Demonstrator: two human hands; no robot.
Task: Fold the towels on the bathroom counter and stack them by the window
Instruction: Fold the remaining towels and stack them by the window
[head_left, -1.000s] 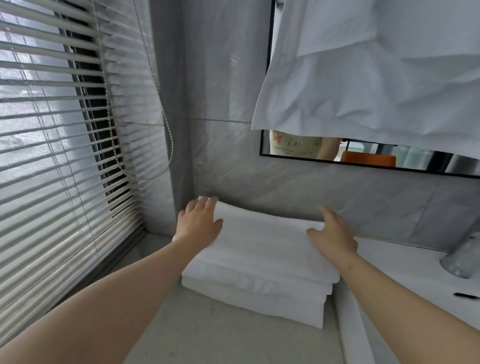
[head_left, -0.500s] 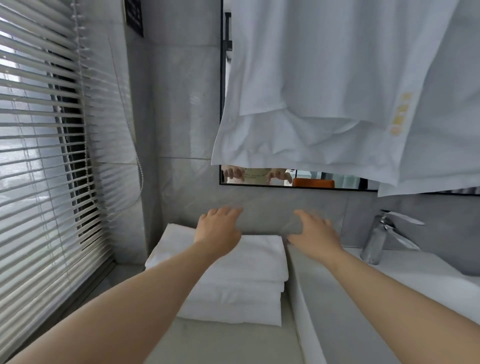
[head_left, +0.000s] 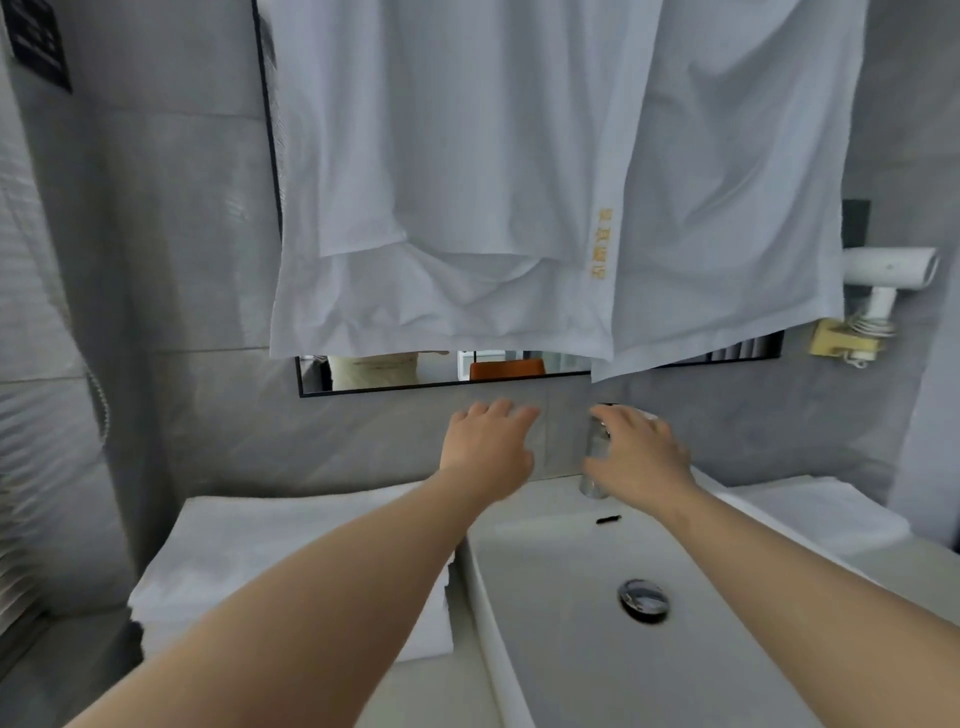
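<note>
Both hands are hovering empty over the back of the sink basin (head_left: 545, 675). The left hand (head_left: 488, 447) is reaching fwd w/ fingers straight and lying nearly together, gripping nothing. The right hand (head_left: 641, 454) is hanging just in front of the faucet (head_left: 592, 467) w/ fingers loosely extended and slightly apart; whether they are touching the metal can't be told, since motion blur is smearing that spot. The towel stack (head_left: 270, 551) is sitting folded on the low ledge left of the basin, beside the blinds (head_left: 31, 415), i.e. by the window. Another white towel (head_left: 815, 514) is lying on the counter right of the basin, near the wall; its fold state isn't clear. Risks, as judgement only: the right hand is hovering so close to the faucet that a knuckle could be knocking the lever, starting water and wetting any towel crossing the basin. The left forearm is lying across the view of the stack's near corner, so a careless sweep is risking dragging the top layer askew or off the ledge. The hanging white cloths (head_left: 441, 208) are drooping low over the mirror (head_left: 395, 374), so raised hands are risking snagging a hem. Carrying the right-side towel over the open basin is also risking a loose end dipping toward the drain (head_left: 643, 600).
</note>
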